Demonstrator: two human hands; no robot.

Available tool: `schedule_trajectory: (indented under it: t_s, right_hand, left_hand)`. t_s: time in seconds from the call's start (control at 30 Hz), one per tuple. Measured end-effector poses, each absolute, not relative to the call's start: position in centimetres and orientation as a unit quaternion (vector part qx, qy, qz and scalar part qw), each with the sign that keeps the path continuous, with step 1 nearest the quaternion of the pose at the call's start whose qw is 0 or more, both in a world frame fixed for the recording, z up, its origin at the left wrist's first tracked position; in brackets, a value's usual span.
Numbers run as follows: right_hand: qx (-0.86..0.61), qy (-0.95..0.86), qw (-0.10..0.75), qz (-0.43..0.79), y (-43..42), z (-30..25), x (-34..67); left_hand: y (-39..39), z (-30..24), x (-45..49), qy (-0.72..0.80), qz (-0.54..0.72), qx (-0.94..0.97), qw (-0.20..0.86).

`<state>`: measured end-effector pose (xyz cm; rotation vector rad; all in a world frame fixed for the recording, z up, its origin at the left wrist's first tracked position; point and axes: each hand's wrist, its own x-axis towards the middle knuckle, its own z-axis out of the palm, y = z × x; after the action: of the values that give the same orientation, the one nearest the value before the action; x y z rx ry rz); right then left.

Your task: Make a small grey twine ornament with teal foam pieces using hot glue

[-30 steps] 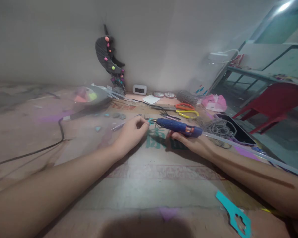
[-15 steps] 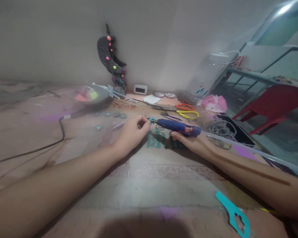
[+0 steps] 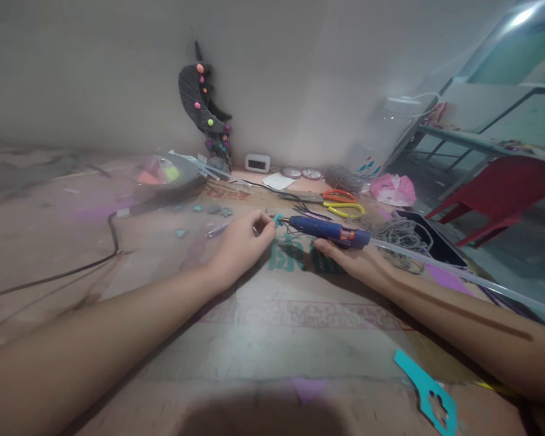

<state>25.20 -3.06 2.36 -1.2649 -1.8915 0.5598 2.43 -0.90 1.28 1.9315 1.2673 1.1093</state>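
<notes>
While the right hand [image 3: 349, 255] has its grip wrapped around a blue glue gun [image 3: 315, 228], the left hand [image 3: 249, 237] pinches its thumb and finger together on a small teal bit [image 3: 278, 218]. The glue gun is up over the middle of the cardboard [image 3: 254, 351] on the table, between the two hands. It is long and lies sideways, almost flat, with its thin metal tip pointing left, right by the teal bit and the left fingertips. A long clear stick [image 3: 436, 260] comes out of its back end and slants down to the right. Big green letters [image 3: 281, 253] are printed on the cardboard under the gun, but they are partly covered, so I can't read them all. Nearer to the person runs a pale red printed band [image 3: 345, 315], too faded to read. The white clock [image 3: 257, 163] by the wall has a dark screen, and its numbers are too blurry to read. Blue and red marks show on the clear bottle [image 3: 367, 160], but I can't make out a name on it.
</notes>
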Motion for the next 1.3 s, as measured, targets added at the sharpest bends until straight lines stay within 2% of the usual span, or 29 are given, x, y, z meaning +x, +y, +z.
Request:
schedule_trajectory:
  t_s: [0.67,1.3]
  right_hand:
    - [-0.479,-0.739,0.392,0.265,-2.85,2.21,25.27]
    - [-0.496,-0.744,0.372,0.249,-2.86,2.06,25.39]
  left_hand:
    - [-0.77,1.08,2.40,0.466,0.419,0.725,0.285]
    - [-0.76,1.02,2.46,0.463,0.422,0.724,0.289]
